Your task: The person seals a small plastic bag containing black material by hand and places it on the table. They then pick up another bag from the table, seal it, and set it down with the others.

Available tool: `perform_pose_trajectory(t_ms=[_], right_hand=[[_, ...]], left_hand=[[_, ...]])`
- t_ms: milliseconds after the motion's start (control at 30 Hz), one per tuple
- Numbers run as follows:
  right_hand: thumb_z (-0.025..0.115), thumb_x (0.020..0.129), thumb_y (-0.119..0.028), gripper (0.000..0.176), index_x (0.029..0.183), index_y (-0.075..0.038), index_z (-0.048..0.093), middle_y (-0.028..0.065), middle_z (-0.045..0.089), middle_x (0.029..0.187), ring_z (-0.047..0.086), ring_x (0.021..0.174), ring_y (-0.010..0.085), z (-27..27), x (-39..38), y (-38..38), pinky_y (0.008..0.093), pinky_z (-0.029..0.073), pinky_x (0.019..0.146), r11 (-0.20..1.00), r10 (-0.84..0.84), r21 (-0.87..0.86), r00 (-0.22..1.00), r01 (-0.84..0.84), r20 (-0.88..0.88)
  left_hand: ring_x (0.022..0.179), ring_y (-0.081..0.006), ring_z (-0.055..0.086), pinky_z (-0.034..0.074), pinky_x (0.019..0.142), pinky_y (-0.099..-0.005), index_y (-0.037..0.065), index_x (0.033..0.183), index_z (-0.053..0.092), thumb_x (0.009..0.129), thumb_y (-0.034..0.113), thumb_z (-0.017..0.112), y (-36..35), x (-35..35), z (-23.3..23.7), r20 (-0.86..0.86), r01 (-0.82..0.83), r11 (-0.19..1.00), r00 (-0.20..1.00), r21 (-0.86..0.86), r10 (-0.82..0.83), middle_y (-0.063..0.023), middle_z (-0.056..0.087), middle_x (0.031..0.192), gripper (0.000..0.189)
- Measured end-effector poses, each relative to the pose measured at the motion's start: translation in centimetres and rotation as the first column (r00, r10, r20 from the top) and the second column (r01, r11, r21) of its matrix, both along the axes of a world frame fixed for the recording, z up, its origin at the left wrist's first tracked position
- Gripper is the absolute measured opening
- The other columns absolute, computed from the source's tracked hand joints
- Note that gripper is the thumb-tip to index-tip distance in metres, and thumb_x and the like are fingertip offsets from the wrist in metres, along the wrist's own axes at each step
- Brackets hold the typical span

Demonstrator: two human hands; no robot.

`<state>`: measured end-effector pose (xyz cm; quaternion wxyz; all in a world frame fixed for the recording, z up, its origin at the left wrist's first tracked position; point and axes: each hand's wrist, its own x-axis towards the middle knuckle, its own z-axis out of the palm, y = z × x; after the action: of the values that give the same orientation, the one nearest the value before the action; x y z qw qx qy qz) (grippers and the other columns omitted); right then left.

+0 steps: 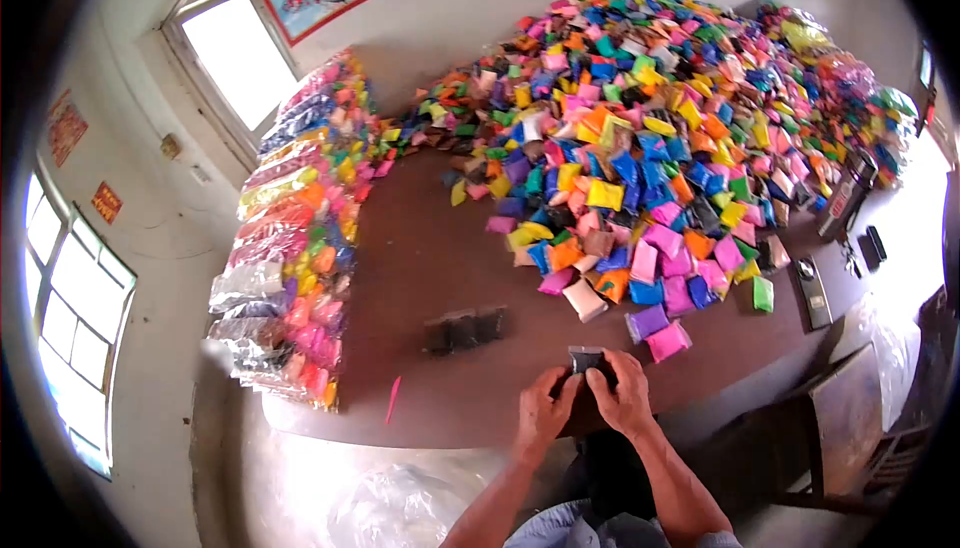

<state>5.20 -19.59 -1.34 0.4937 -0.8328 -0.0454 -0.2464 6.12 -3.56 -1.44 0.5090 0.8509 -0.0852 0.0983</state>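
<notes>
Left hand [543, 403], right hand [622, 391] are pinching black plastic packet [588, 359] at brown desk [415, 248], clear rim facing far side, axis unclear.

No text can be read — the marks on the red sign [107, 203] and flask [847, 195] are too small.

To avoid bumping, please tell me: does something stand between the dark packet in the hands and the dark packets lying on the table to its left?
Nothing visible does. From the held packet in the left hand and right hand, only bare tabletop lies toward the dark packets; the colourful pile is farther back.
</notes>
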Motion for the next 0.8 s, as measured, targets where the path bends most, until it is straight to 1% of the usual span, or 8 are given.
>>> perform_pose_trajectory(t_ms=[100, 200, 233, 267, 467, 533, 767, 800], right_hand=[[0.072, 0.093, -0.016, 0.029, 0.116, 0.0, 0.067, 0.0198, 0.071, 0.104, 0.066, 0.098, 0.0429, -0.4, -0.1, 0.1, 0.0497, 0.051, 0.092, 0.996, -0.002, 0.094, 1.0, 0.002, 0.0], [0.072, 0.091, -0.013, 0.029, 0.116, 0.0, 0.067, 0.0205, 0.071, 0.103, 0.066, 0.099, 0.0426, -0.5, -0.2, -0.2, 0.0492, 0.051, 0.091, 0.999, 0.037, 0.034, 0.999, -0.038, 0.039], [0.071, 0.09, -0.014, 0.029, 0.115, 0.0, 0.068, 0.0208, 0.071, 0.104, 0.066, 0.099, 0.0426, -0.3, -0.2, -0.2, 0.0494, 0.05, 0.092, 0.998, 0.041, 0.039, 0.998, -0.042, 0.05], [0.071, 0.09, -0.014, 0.029, 0.115, 0.0, 0.068, 0.0208, 0.071, 0.104, 0.066, 0.099, 0.0426, -0.3, -0.1, -0.2, 0.0494, 0.05, 0.092, 0.998, 0.037, 0.044, 0.999, -0.039, 0.04], [0.071, 0.092, -0.023, 0.033, 0.115, 0.0, 0.07, 0.0206, 0.073, 0.108, 0.067, 0.106, 0.0409, -0.9, -0.2, -0.3, 0.0506, 0.048, 0.104, 1.0, 0.023, -0.008, 1.0, -0.023, -0.004], [0.072, 0.092, -0.023, 0.033, 0.116, 0.0, 0.071, 0.0204, 0.074, 0.11, 0.067, 0.109, 0.0396, -0.9, -0.2, -0.4, 0.05, 0.047, 0.107, 0.997, 0.05, 0.065, 0.999, -0.049, -0.019], [0.074, 0.09, -0.021, 0.029, 0.111, 0.0, 0.073, 0.0197, 0.074, 0.104, 0.068, 0.103, 0.0387, -0.8, -0.3, -0.5, 0.0496, 0.048, 0.103, 0.991, 0.06, 0.122, 0.998, -0.057, -0.024], [0.074, 0.09, -0.019, 0.028, 0.11, 0.0, 0.072, 0.0194, 0.073, 0.105, 0.067, 0.106, 0.0401, -1.0, -0.2, -0.5, 0.0494, 0.048, 0.104, 0.99, 0.085, 0.116, 0.996, -0.08, -0.039]], left_hand=[[0.08, -0.0219, 0.069, 0.055, 0.075, -0.0355, 0.0, 0.116, 0.071, 0.099, 0.023, 0.07, -0.3, -0.5, 2.6, -0.135, 0.027, 0.996, 0.99, -0.079, -0.038, -0.0179, 0.072, 0.089, 0.028], [0.079, -0.0224, 0.069, 0.055, 0.075, -0.0355, 0.0, 0.114, 0.071, 0.1, 0.025, 0.069, -0.3, -0.2, 1.9, -0.056, 0.027, 0.996, 0.998, -0.08, -0.031, -0.0185, 0.072, 0.089, 0.029], [0.085, -0.0318, 0.074, 0.056, 0.075, -0.0388, 0.001, 0.114, 0.073, 0.1, 0.026, 0.073, 0.1, -0.1, 1.3, -0.09, 0.027, 0.998, 0.995, -0.058, -0.032, -0.0223, 0.073, 0.093, 0.029], [0.085, -0.0318, 0.074, 0.056, 0.075, -0.0388, 0.001, 0.114, 0.073, 0.1, 0.026, 0.073, 0.2, -0.2, 1.2, -0.1, 0.03, 0.998, 0.994, -0.053, -0.035, -0.0223, 0.073, 0.093, 0.029], [0.082, -0.0275, 0.074, 0.055, 0.074, -0.0369, -0.002, 0.109, 0.074, 0.099, 0.019, 0.074, 0.2, 0.1, 0.9, -0.085, 0.017, 1.0, 0.996, -0.019, -0.018, -0.0218, 0.074, 0.092, 0.023], [0.082, -0.0267, 0.074, 0.055, 0.074, -0.0365, -0.003, 0.11, 0.073, 0.099, 0.02, 0.074, 0.3, 0.1, 0.5, -0.063, 0.017, 0.999, 0.998, -0.038, -0.02, -0.0208, 0.075, 0.092, 0.025], [0.083, -0.0192, 0.072, 0.055, 0.074, -0.0346, -0.003, 0.108, 0.073, 0.098, 0.021, 0.075, 0.2, 0.1, 1.5, -0.143, 0.066, 0.979, 0.985, -0.193, -0.095, -0.0176, 0.075, 0.09, 0.026], [0.083, -0.0133, 0.065, 0.053, 0.073, -0.0307, -0.003, 0.108, 0.073, 0.099, 0.02, 0.074, 0.2, 0.1, 0.9, -0.123, 0.044, 0.982, 0.99, -0.185, -0.067, -0.0098, 0.073, 0.088, 0.024]])
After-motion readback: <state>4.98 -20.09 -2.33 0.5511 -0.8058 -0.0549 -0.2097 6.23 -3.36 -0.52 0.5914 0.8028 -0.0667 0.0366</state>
